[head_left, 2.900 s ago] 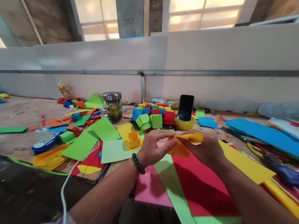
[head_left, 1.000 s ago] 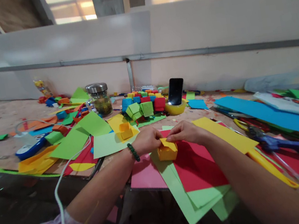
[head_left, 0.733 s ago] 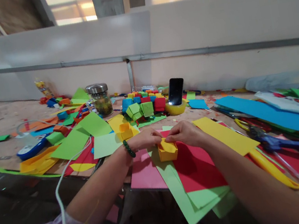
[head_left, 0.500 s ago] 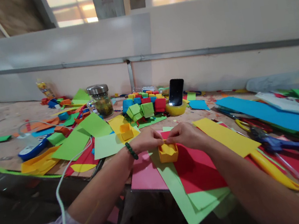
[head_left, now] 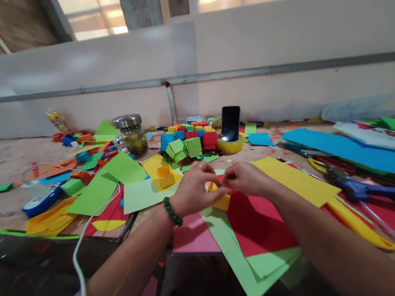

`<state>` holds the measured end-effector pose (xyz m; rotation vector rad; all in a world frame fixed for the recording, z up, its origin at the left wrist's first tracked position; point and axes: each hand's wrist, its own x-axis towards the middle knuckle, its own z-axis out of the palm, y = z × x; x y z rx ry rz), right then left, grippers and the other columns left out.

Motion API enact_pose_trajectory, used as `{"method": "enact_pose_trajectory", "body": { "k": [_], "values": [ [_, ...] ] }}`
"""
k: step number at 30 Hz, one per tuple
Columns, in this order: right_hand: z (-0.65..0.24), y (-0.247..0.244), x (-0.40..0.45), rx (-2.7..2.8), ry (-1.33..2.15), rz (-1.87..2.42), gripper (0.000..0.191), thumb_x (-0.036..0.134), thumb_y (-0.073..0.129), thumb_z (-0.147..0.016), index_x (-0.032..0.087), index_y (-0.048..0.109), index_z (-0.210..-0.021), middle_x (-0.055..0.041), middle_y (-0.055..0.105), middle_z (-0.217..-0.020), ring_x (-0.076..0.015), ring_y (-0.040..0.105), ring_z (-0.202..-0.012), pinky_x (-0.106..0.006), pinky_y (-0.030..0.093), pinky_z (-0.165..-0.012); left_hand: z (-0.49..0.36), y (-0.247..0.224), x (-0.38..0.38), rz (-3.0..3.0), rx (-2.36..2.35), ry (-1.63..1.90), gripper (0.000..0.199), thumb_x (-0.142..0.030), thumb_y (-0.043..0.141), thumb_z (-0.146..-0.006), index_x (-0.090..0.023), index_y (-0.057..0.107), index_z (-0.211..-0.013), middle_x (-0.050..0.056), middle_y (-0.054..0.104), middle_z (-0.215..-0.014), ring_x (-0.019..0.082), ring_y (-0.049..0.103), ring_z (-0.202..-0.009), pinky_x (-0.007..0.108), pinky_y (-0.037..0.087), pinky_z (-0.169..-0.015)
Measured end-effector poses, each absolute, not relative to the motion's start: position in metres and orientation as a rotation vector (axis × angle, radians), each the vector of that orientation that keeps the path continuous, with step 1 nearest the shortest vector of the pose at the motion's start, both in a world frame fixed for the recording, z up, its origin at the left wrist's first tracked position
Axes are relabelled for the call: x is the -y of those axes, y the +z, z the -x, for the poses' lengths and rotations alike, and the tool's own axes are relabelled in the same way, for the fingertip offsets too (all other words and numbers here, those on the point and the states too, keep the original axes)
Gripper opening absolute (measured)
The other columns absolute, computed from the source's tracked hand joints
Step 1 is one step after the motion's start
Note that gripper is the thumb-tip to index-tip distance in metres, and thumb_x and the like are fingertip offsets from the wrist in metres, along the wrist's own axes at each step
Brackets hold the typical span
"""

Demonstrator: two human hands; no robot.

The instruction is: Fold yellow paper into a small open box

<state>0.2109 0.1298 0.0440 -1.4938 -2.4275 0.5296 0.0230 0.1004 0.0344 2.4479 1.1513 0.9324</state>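
A small yellow paper box (head_left: 221,203) sits over the red and light green sheets, partly hidden by my fingers. My left hand (head_left: 200,186) is closed on it, thumb along the near top edge and fingers behind. At the box's right upper edge, the fingertips of my right hand (head_left: 244,178) are pinched together; the exact spot they grip is covered. Under the box lie a red sheet (head_left: 260,228) and light green sheets (head_left: 233,257). To the left, another yellow paper box (head_left: 165,177) stands open on a pale green sheet (head_left: 139,195).
Behind my hands are a pile of coloured paper cubes (head_left: 193,146), a glass jar (head_left: 134,140) and a phone (head_left: 231,122) propped on a tape roll (head_left: 230,147). Blue-handled pliers (head_left: 372,190) and a yellow cutter (head_left: 362,227) lie right. A white cable (head_left: 77,267) crosses on the left.
My left hand has shifted round the box, its thumb now across the near side. The box has tilted and is more covered. My right fingers stay pinched near its right edge.
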Motion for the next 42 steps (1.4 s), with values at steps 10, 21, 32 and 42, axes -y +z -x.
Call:
{"method": "enact_pose_trajectory", "body": {
  "k": [10, 21, 32, 42],
  "values": [
    [-0.205, 0.049, -0.118, 2.488, 0.426, 1.544, 0.019, 0.032, 0.057, -0.079, 0.020, 0.072, -0.074, -0.0026, 0.072, -0.073, -0.0140, 0.059, -0.065, -0.023, 0.031, -0.050, -0.026, 0.030, -0.077, -2.904, -1.194, 0.313, 0.013, -0.029, 0.066, -0.077, -0.017, 0.071, -0.080, 0.007, 0.067, -0.084, 0.027, 0.053, -0.100, 0.050, 0.032, -0.102],
    [-0.176, 0.066, -0.119, 2.689, 0.086, 1.799, 0.018, 0.029, 0.072, -0.068, 0.017, 0.075, -0.081, -0.0160, 0.073, -0.087, -0.0322, 0.067, -0.088, -0.033, 0.044, -0.067, -0.022, 0.026, -0.079, -2.665, -1.152, 0.789, 0.017, -0.029, 0.067, -0.077, -0.022, 0.066, -0.092, 0.006, 0.067, -0.106, 0.027, 0.054, -0.112, 0.053, 0.023, -0.109],
    [-0.176, 0.069, -0.127, 2.692, 0.078, 1.952, 0.022, 0.022, 0.067, -0.066, 0.017, 0.075, -0.086, -0.0130, 0.074, -0.087, -0.0292, 0.068, -0.088, -0.030, 0.046, -0.065, -0.013, 0.000, -0.085, -1.978, -1.309, 0.847, 0.098, -0.064, 0.073, -0.063, -0.017, 0.039, -0.142, 0.018, 0.060, -0.125, 0.033, 0.061, -0.109, 0.043, 0.049, -0.089],
    [-0.197, 0.063, -0.122, 2.432, 0.217, 1.703, 0.027, 0.020, 0.057, -0.071, 0.023, 0.073, -0.092, -0.0005, 0.073, -0.084, -0.0174, 0.065, -0.079, -0.022, 0.038, -0.057, -0.032, 0.016, -0.082, -2.182, -1.127, 1.100, 0.066, -0.021, 0.072, -0.068, -0.019, 0.049, -0.129, 0.012, 0.059, -0.129, 0.029, 0.055, -0.118, 0.043, 0.042, -0.101]
  ]
}}
